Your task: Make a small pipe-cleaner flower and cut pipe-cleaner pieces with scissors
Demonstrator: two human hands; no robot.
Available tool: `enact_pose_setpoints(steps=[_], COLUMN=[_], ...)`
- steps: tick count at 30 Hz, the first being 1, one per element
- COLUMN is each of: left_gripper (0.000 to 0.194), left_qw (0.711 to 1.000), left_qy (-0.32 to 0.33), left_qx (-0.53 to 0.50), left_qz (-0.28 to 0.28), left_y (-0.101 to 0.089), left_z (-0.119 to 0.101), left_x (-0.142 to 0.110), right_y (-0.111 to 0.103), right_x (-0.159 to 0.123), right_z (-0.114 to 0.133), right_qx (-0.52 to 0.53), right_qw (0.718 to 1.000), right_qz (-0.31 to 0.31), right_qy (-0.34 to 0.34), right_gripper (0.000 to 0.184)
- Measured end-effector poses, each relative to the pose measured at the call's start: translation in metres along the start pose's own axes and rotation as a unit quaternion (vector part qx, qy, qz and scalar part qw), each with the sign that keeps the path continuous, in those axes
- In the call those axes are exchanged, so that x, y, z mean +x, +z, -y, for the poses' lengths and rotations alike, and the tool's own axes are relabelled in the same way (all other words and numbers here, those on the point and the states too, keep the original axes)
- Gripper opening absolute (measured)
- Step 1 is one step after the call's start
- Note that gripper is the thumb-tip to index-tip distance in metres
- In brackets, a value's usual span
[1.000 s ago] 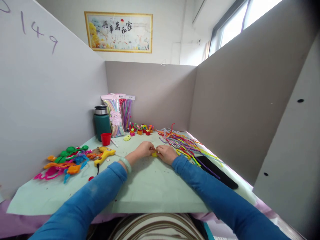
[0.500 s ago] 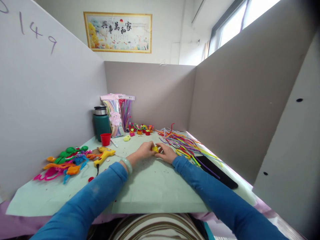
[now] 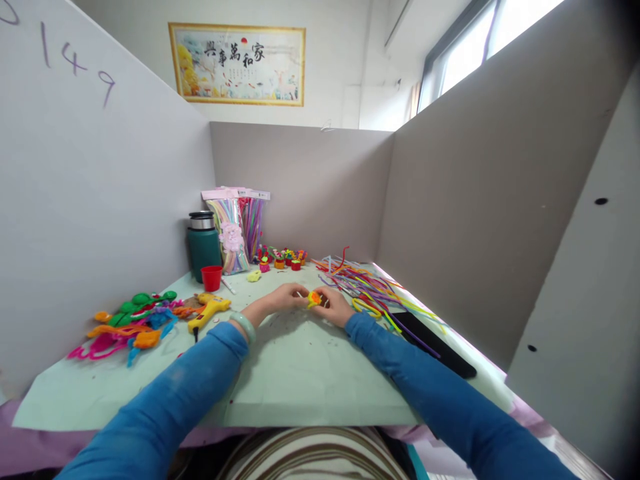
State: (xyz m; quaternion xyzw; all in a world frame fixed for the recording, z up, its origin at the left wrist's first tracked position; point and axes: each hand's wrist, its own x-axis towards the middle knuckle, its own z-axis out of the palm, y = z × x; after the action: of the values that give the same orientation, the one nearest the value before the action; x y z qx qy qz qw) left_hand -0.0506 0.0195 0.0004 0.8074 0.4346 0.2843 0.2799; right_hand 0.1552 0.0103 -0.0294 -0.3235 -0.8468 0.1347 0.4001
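Over the middle of the table I see a small yellow piece with an orange centre (image 3: 314,299), which looks like coiled pipe cleaner. My right hand (image 3: 336,307) pinches it from the right, fingers closed. From the left, my left hand (image 3: 286,297) reaches to its edge with fingertips bent together; whether they grip the piece or only touch it is too small to make out. A yellow hot glue gun (image 3: 213,309) lies left of my left hand. Loose pipe cleaners (image 3: 367,288) of many colours are spread right of my right hand.
Fuzzy coloured shapes (image 3: 133,327) lie at the left. Behind them stand a red cup (image 3: 211,279), a green bottle (image 3: 204,250) and bagged pipe cleaners (image 3: 233,230). Small potted flower crafts (image 3: 280,260) line the back. A black flat object (image 3: 440,347) lies right; partitions enclose the table.
The yellow piece has turned, so its orange centre now shows. My left hand has shifted slightly left and its wrist has risen a little. My right hand stays nearly in place.
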Motion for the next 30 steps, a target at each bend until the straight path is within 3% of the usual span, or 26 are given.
enact_pose_setpoints(steps=[3,7,14,17,20,30], left_gripper=[0.035,0.041,0.042,0.044,0.047,0.050], left_qw=[0.995,0.989,0.989,0.990,0.991,0.991], left_qy=[0.015,-0.003,-0.032,-0.010,0.004,-0.029], left_qx=[0.076,0.091,0.130,0.117,0.110,0.111], left_qz=[0.056,0.116,0.061,0.074,0.080,0.061], left_y=[0.001,0.002,0.005,0.005,0.004,0.008], left_z=[0.005,0.001,-0.012,-0.009,-0.003,-0.003], left_x=[0.001,-0.002,-0.007,-0.006,-0.003,-0.003], right_y=[0.001,0.003,0.002,0.000,-0.001,-0.002], right_x=[-0.002,0.000,0.002,0.001,0.001,0.004], right_z=[0.003,0.006,0.001,0.000,0.001,0.001], right_qx=[-0.097,-0.150,-0.124,-0.091,-0.083,-0.048], right_qw=[0.994,0.986,0.988,0.992,0.993,0.994], right_qz=[0.035,0.075,0.088,0.089,0.086,0.091], right_qy=[-0.040,-0.010,-0.002,-0.005,-0.006,0.032], right_gripper=[0.030,0.030,0.033,0.038,0.031,0.030])
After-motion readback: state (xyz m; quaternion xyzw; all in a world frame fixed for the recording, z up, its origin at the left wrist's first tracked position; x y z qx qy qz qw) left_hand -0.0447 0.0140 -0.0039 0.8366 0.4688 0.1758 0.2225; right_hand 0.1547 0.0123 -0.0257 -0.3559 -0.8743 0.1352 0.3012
